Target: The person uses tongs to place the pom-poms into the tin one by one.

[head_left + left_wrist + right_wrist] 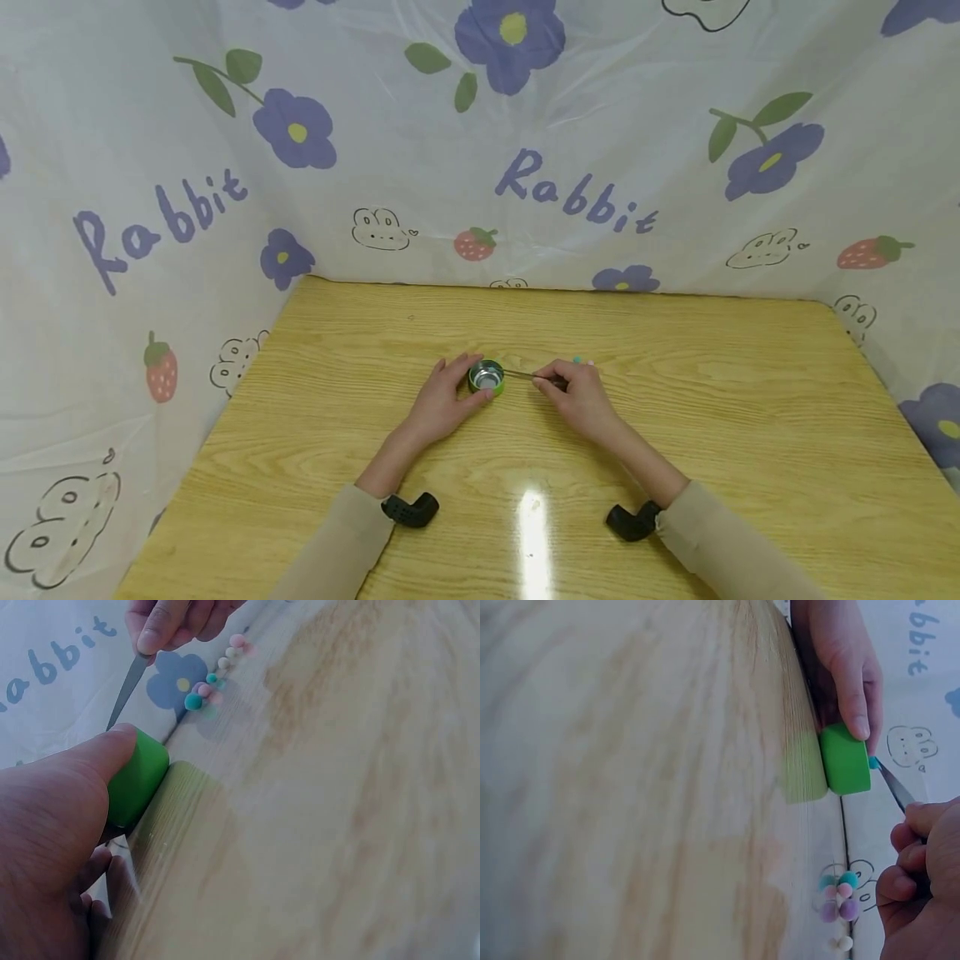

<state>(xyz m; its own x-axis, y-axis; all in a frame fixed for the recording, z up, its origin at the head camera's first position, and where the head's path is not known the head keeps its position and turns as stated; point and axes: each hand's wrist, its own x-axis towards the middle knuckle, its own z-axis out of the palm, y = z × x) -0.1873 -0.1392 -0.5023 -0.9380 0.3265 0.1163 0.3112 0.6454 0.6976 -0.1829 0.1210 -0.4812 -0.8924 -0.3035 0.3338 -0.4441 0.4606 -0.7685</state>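
Observation:
In the head view a small round green tin [497,388] with a shiny metal inside stands on the table. My left hand [442,402] holds it, thumb on the near side and fingers at the far side. Tweezers [519,374] are pinched in my right hand [581,398], their tips pointing left at the tin's rim. A small teal pom-pom [874,762] shows at those tips in the right wrist view, beside the top of the tin. Beyond the right hand lie several loose pom-poms [193,701], teal, pink, purple and white, partly hidden in the head view.
The wooden table [360,333] runs up to a white cloth [420,167] printed with flowers, rabbits and strawberries at the back and sides. Black wrist devices [633,522] sit at both sleeve cuffs. Light reflects off the table's near middle.

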